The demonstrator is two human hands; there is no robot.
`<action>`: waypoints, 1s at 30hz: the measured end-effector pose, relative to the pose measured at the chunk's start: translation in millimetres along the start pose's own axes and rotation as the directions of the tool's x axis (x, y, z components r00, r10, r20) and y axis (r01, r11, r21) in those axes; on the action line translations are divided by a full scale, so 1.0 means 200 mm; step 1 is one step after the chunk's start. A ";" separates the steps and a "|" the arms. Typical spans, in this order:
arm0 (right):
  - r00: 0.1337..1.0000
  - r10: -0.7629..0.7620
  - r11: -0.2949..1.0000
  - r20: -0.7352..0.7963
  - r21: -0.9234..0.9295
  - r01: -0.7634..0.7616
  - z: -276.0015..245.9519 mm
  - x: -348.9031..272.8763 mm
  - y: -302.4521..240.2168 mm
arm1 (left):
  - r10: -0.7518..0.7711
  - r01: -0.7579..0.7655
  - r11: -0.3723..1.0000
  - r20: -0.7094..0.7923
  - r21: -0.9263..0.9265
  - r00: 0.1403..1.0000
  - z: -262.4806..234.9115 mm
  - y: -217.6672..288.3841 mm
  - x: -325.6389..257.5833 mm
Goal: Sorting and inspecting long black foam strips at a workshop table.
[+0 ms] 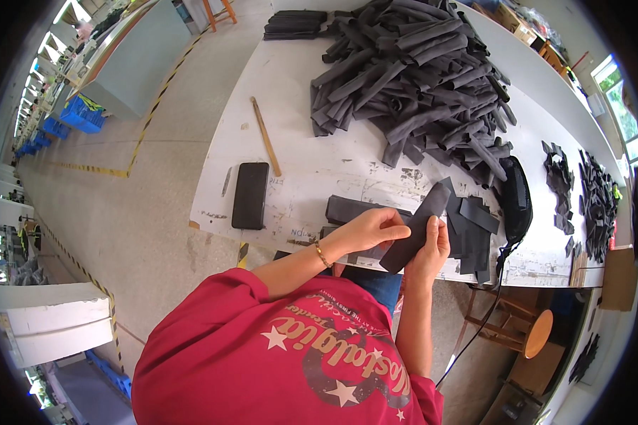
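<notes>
- The left hand [365,230] and right hand [432,248] both had their fingers closed on one dark fabric strip [415,227], held above the desk [298,106] edge.
- Folding it neatly probably called for keeping both edges aligned.
- The fingertips under the strip were hidden.

Both bare forearms are reaching forward from the red-sleeved torso and meeting near the middle of the scene. The left hand [370,228], a thin bracelet on its wrist, is curling its fingers [397,231] closed in a pinch. The right hand [432,244] is rising upright just beside it, fingers gripping.
</notes>
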State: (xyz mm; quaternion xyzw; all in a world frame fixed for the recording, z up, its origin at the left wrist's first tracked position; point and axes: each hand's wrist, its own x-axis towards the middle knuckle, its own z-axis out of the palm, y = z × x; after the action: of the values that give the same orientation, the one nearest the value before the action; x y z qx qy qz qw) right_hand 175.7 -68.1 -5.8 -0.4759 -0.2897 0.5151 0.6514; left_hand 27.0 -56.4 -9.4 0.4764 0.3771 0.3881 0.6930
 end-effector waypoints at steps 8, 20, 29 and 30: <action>0.999 -0.047 0.989 0.001 -0.142 0.047 -0.01 -0.02 0.01 | 0.018 -0.023 0.998 0.101 0.055 0.995 -0.04 -0.01 0.05; 0.991 -0.099 0.989 -0.095 -0.121 0.087 0.02 0.01 0.00 | -0.148 0.106 0.961 0.152 0.257 0.977 -0.01 0.02 -0.08; 0.991 -0.102 0.990 -0.086 -0.109 0.093 0.00 0.03 0.00 | -0.100 0.125 0.986 0.216 -0.107 0.971 -0.02 -0.03 -0.07; 0.993 -0.091 0.995 -0.077 -0.041 0.088 0.01 0.02 0.00 | -0.085 0.075 0.996 0.191 0.057 0.978 -0.02 -0.03 -0.05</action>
State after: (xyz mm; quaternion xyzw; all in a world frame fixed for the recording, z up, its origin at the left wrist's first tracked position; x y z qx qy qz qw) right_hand 176.2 -63.3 -6.1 -0.4948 -0.2944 0.4605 0.6757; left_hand 21.1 -65.1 -15.1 0.5133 0.3364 0.3023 0.7294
